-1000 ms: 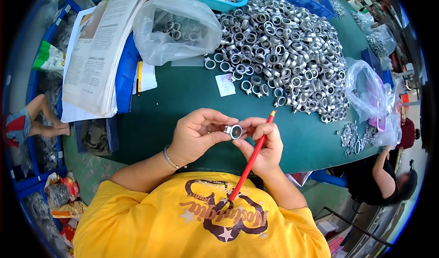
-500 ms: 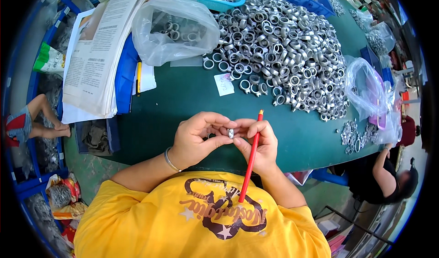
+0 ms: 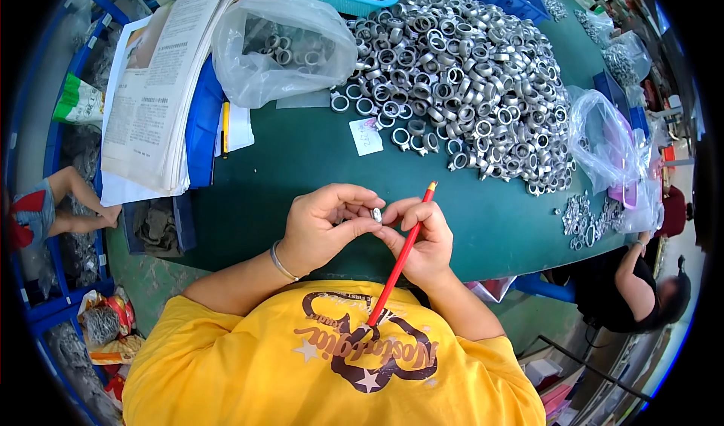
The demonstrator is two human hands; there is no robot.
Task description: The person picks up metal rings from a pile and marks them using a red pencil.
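Note:
Over the near side of the green table, my left hand (image 3: 317, 226) pinches a small silver metal ring (image 3: 376, 215) between thumb and fingers. Most of the ring is hidden by the fingers; a bright edge faces right. Just beside it, my right hand (image 3: 428, 246) is closed around a red pencil (image 3: 395, 272), its tip pointing up and away and its long end reaching down over the yellow shirt. The right thumb and fingertips come close to the ring; whether they touch it I cannot tell. Beyond my hands lies a large heap of similar metal rings (image 3: 475, 86).
A clear plastic bag (image 3: 253, 79) with some rings lies left of the heap, near a paper stack (image 3: 151, 116) and a yellow-black pen (image 3: 225, 130). A small paper label (image 3: 366, 138) lies before the heap. Smaller parts (image 3: 584, 222) sit at right, near another person (image 3: 637, 290).
The red pencil has tilted, its lower end swinging left. My right fingertips have shifted slightly, and the ring has turned a little in my left fingers. The view has shifted slightly.

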